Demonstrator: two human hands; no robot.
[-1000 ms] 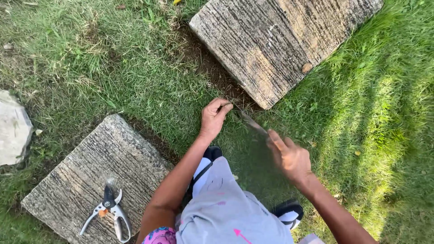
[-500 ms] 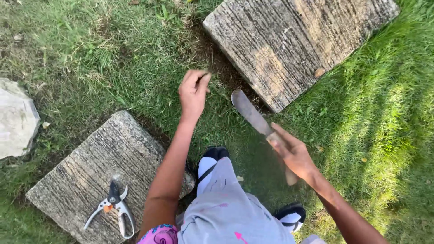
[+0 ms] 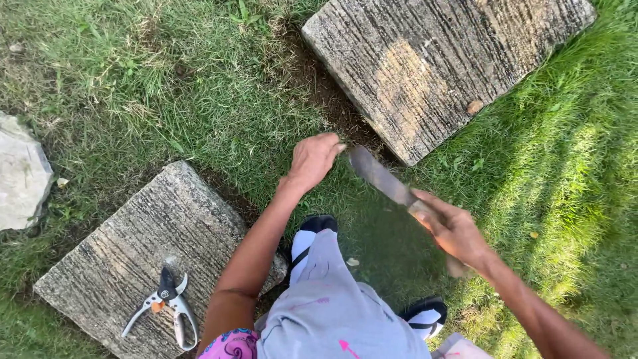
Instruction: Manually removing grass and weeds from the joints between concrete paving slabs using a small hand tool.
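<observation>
- The left hand (image 3: 314, 159) is closed in a loose fist over a tuft of grass (image 3: 199, 100), at the near corner of the far stone slab (image 3: 452, 66).
- The right hand (image 3: 452, 229) is wrapped tight around the handle of a long knife (image 3: 379, 176), whose worn blade points far-left, its tip just beside the left hand's fingers.
- The knife sits above the grass strip between the two slabs, right of centre.
- Pruning shears (image 3: 166, 306) with pale handles lie on the near stone slab (image 3: 153, 233), at the left, well apart from both hands.
- A pale rock (image 3: 23, 173) sits at the left edge.
- The person's knees in grey trousers and dark shoes (image 3: 319, 223) show near the bottom.
</observation>
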